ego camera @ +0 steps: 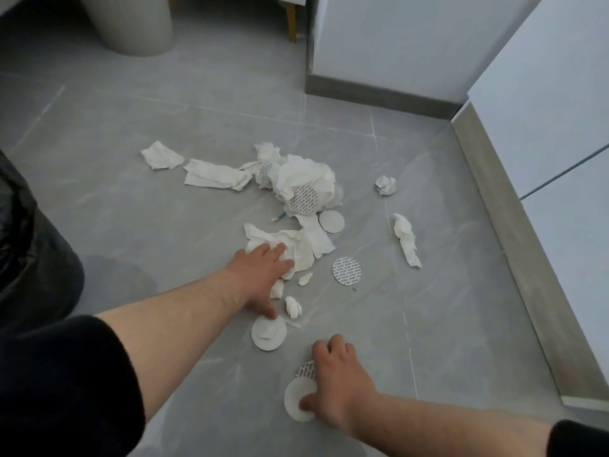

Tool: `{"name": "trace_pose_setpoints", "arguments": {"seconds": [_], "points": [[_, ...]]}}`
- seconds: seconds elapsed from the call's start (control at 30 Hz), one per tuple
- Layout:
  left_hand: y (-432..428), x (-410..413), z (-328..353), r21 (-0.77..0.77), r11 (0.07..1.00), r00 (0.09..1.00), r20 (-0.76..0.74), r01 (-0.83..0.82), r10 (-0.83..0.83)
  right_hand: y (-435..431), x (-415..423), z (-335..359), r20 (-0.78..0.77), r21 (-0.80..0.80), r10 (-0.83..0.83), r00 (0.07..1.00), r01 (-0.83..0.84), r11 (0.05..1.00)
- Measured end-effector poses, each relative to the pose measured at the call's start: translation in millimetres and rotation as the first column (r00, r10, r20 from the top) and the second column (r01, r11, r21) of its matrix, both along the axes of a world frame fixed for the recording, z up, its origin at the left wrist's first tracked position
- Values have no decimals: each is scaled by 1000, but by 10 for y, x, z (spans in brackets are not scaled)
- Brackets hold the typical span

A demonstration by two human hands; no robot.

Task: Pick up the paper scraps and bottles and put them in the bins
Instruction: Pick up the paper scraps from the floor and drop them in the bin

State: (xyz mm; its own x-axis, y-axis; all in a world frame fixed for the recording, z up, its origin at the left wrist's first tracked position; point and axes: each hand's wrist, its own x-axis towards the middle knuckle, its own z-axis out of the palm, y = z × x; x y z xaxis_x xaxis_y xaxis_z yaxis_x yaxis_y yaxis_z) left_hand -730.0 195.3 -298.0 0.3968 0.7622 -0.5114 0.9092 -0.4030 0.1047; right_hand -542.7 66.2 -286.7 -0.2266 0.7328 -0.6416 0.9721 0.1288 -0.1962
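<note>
Many paper scraps lie on the floor around the crumpled heap: light, soft, so bunch them mid-sheet. Your left hand, nearer you than the heap, has its fingers flat on a tissue sheet. Your right hand, nearer still, curls its fingers over a white disc, thumb on it. The disc is thin and flat, so lift it by the rim. There's open floor right of the heap, and the black bin bag is far left.

Grey tiled floor, white cabinets.

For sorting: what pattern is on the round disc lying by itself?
Disc: grey dashed rows on white, head view.
</note>
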Motion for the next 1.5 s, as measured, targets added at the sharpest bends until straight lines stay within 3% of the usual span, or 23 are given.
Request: {"name": "trace_pose_setpoints", "arguments": {"seconds": [0.17, 0.3, 0.4, 0.53, 0.7, 0.83, 1.03, 1.17, 1.27, 1.5], "points": [[-27, 5, -22, 95, 995, 998, 55, -27, 22, 46, -16, -5, -23, -54, -9, 1000, 7, 998], [-83, -16, -70, 8, 985, 966, 196, -175, 170, 84, -17, -6, -39, -88, -22, 999, 18, 996], [-132, -60, -132, -74, 936, 881, 318, -345, 350, 163, -14, -16, -83, -99, 15, 996, -24, 995], [-176, -150, -52, -214, 810, 639, 518, -546, 568, 377, -57, 60, -142, 10, 50, 989, -49, 999], [-250, -353, 100, -445, 561, 226, 607, -698, 762, 746, -220, 157, -176, 157, 35, 984, -7, 988], [-387, -524, 199, -538, 465, 62, 605, -703, 794, 965, -363, 150, -93, 235, 83, 992, -59, 970], [-577, -804, 292, -560, 426, 4, 602, -711, 798, 1195, -613, 41, -21, 183, 116, 993, -110, 977], [-607, -952, 356, -567, 397, -33, 600, -722, 799, 1217, -720, 0, -66, 176, 85, 994, -73, 982], [-630, -1005, 392, -571, 369, -64, 598, -733, 799, 1238, -722, -4, -82, 108, -4, 997, 13, 994], [-748, -1087, 438, -592, 390, -47, 588, -706, 808, 1458, -572, 308, -207, -4, -204, 957, 208, 978]]}}
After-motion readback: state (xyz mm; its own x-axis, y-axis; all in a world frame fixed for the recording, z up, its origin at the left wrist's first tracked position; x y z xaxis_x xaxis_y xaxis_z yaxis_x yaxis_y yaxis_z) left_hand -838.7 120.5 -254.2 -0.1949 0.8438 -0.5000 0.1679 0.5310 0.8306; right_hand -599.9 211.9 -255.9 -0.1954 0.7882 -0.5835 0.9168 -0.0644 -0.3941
